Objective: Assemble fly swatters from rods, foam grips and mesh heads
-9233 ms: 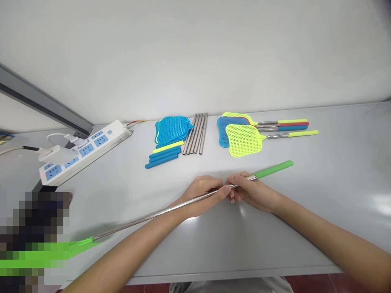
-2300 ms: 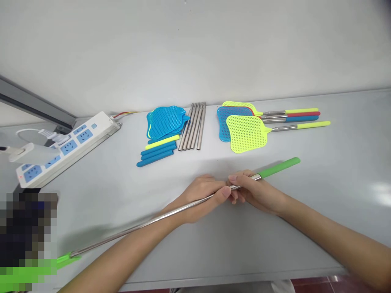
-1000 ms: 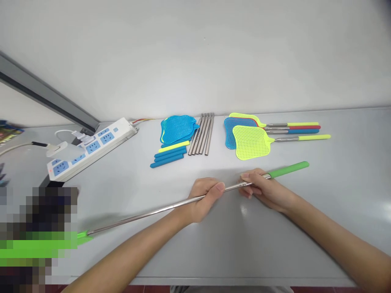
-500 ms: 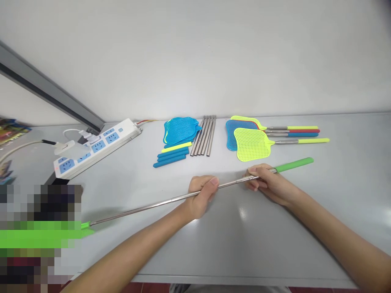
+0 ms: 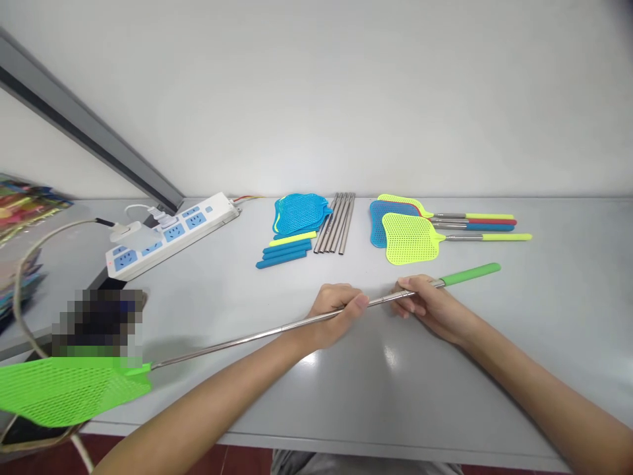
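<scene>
A telescopic fly swatter with a green perforated head (image 5: 74, 392), a long drawn-out steel rod (image 5: 237, 340) and a green grip (image 5: 472, 272) lies slantwise across my view, head at the lower left. My left hand (image 5: 333, 315) is closed round the middle of the rod, thumb on top. Just short of the green grip, my right hand (image 5: 435, 307) pinches the thicker end of the rod. Beyond my hands are a pile of blue swatter heads (image 5: 301, 212), several loose steel rods (image 5: 335, 224), and loose blue grips (image 5: 284, 256) with a yellow one (image 5: 293, 239).
Several swatters with collapsed rods, including a yellow one (image 5: 411, 239) and a blue one (image 5: 378, 224), lie at the back right. A white power strip (image 5: 171, 236) with plugs and a cable (image 5: 24, 264) sits at the left. A wall stands behind the table (image 5: 445, 396).
My left hand has slid a little along the rod towards my right hand, so the gap between them is smaller. The view has shifted slightly left, bringing more of the green head into sight.
</scene>
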### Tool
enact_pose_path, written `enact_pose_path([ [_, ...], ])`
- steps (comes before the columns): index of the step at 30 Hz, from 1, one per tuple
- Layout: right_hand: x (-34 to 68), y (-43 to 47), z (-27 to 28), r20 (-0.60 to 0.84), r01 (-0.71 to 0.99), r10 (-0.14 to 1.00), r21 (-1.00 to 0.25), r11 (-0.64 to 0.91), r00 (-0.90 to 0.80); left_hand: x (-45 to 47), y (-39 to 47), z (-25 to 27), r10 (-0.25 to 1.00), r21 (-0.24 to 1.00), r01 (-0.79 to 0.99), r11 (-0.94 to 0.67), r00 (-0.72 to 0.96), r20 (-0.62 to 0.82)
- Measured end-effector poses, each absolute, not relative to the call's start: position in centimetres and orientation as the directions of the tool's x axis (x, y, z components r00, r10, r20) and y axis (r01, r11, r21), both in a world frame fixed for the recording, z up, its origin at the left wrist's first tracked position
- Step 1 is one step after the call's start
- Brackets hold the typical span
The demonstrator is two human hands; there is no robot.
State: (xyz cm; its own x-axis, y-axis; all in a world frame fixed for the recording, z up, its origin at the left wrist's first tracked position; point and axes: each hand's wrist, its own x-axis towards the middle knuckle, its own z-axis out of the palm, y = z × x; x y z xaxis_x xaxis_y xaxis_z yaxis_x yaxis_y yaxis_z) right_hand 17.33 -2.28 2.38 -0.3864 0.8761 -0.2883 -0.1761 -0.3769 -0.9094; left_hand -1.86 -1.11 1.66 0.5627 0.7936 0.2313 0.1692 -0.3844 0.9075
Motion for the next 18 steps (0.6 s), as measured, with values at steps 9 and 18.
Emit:
enact_pose_path([
  [9,15.4,-3.8,2.1,-0.327,-0.143,0.811,-0.885,-0.443,-0.485,-1.4,-1.2,2.7,0.547,0.937,0.132,-0.324,0.834,0.072],
  [18,15.7,-3.6,2.0,-0.358,-0.167,0.787,-0.853,-0.494,-0.502,-1.4,-1.2,2.3,0.543,0.873,0.169,-0.458,0.83,0.124],
])
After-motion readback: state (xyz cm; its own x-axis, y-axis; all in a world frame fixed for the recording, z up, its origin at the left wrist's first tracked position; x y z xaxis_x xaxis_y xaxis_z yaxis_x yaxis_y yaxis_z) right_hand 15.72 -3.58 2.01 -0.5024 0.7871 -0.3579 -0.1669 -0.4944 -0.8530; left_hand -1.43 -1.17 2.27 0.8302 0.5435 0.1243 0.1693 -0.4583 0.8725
